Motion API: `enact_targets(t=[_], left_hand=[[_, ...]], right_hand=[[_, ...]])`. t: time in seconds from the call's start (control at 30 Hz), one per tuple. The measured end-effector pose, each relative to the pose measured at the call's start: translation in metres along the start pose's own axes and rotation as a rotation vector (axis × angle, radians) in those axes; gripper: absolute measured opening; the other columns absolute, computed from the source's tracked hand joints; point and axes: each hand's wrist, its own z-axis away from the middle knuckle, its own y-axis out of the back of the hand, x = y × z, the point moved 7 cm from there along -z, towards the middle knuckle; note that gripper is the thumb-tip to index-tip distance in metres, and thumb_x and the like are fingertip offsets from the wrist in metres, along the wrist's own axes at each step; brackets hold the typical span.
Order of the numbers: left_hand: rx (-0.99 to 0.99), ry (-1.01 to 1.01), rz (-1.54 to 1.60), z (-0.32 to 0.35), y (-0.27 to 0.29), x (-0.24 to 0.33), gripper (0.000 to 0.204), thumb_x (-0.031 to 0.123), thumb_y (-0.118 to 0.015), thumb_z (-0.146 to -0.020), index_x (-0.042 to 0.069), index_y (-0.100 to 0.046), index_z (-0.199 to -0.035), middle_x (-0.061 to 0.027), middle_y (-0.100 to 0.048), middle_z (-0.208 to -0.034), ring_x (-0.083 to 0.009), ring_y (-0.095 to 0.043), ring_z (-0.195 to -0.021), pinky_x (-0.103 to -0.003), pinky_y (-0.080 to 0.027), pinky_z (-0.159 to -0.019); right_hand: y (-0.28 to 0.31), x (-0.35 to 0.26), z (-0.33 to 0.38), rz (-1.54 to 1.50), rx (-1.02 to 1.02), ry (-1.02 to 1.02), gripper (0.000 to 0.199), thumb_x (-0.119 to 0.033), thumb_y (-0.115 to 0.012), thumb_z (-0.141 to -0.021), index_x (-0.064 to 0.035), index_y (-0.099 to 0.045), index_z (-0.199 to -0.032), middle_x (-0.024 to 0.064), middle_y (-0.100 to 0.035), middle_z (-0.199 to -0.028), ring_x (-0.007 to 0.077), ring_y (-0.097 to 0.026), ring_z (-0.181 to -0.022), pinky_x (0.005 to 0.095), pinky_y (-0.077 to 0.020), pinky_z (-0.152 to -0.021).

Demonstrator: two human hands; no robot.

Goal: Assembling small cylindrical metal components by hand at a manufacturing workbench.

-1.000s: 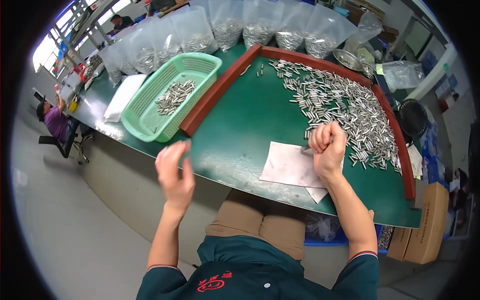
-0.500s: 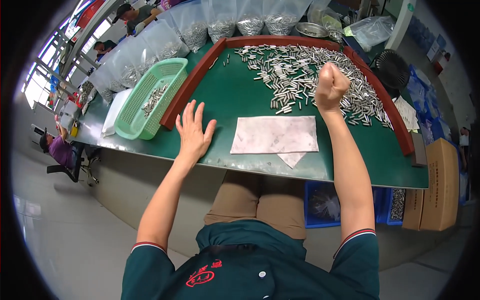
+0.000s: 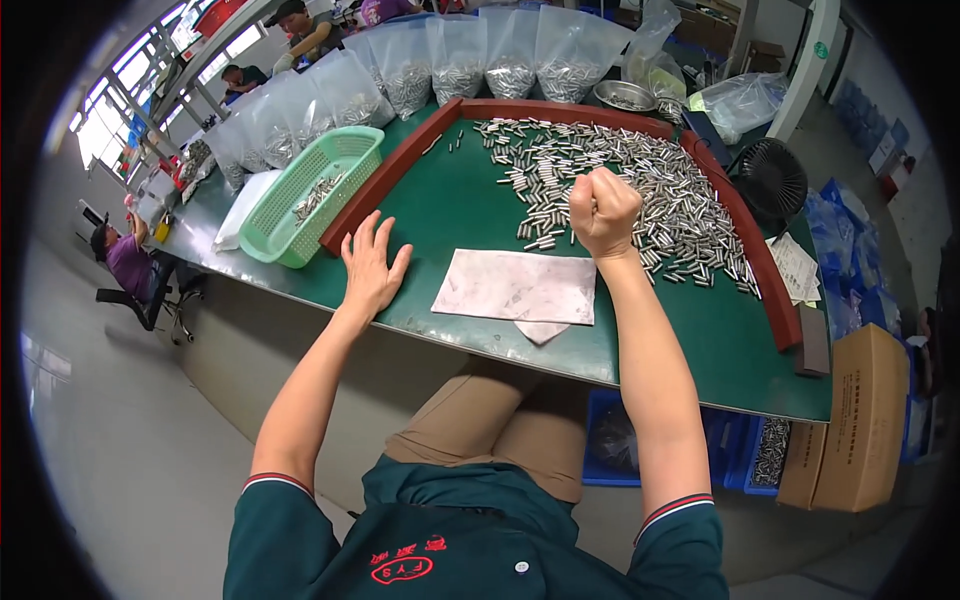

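Note:
My left hand (image 3: 372,268) rests palm down on the green tabletop (image 3: 440,215), fingers spread, with nothing in it. Closed into a fist, my right hand (image 3: 606,213) is over the near left part of a wide spread of small shiny metal pins (image 3: 700,215). Whatever the fist may hold is hidden by its fingers. Between my hands lies a folded whitish cloth (image 3: 515,287) with grey smudges, one corner sticking out on its near side. A reddish-brown wooden rail (image 3: 388,183) borders the work area and the pins at the left, back and right.
Left of the rail stands a light green plastic basket (image 3: 268,218) with some pins inside. Clear bags of pins (image 3: 510,75) line the back, near a metal bowl (image 3: 625,97). A black fan (image 3: 772,178) is at right; cardboard boxes (image 3: 865,425) and blue bins (image 3: 610,472) sit below.
The whole view has shifted and tilted a little. My right fist has come slightly left and nearer, toward the cloth. My left hand stays flat in about the same place.

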Motion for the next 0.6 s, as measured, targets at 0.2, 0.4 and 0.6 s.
enact_targets(t=[0.2,0.4,0.6], left_hand=[[0.041,-0.016,0.005,-0.004,0.009,0.001,0.051,0.034,-0.053,-0.08,0.006,-0.041,-0.121,-0.013,-0.033,-0.13,-0.0268,-0.03,-0.122,-0.048,-0.014,-0.1],[0.0,-0.08,-0.018,-0.003,0.008,0.018,0.05,0.032,-0.055,-0.079,0.006,-0.041,-0.12,-0.0138,-0.033,-0.13,-0.0268,-0.03,-0.122,-0.047,-0.014,-0.101],[0.013,-0.214,0.058,-0.006,0.021,0.026,0.039,0.02,-0.058,-0.077,0.003,-0.047,-0.111,-0.0135,-0.042,-0.121,-0.0266,-0.039,-0.114,-0.045,-0.018,-0.099]], right_hand=[[-0.017,-0.011,0.0,-0.025,-0.077,0.063,0.023,-0.008,-0.053,-0.07,-0.0053,-0.039,-0.052,0.0076,-0.04,-0.049,0.0244,-0.042,-0.041,0.0337,-0.0349,-0.039],[-0.013,-0.018,0.008,-0.033,-0.129,0.105,0.025,-0.01,-0.056,-0.066,-0.0074,-0.037,-0.051,0.0064,-0.037,-0.048,0.0234,-0.042,-0.042,0.034,-0.0347,-0.041],[-0.019,-0.044,0.007,-0.066,-0.168,0.196,0.024,-0.012,-0.058,-0.063,-0.0099,-0.037,-0.051,0.0038,-0.036,-0.048,0.02,-0.042,-0.042,0.0313,-0.0341,-0.04]])
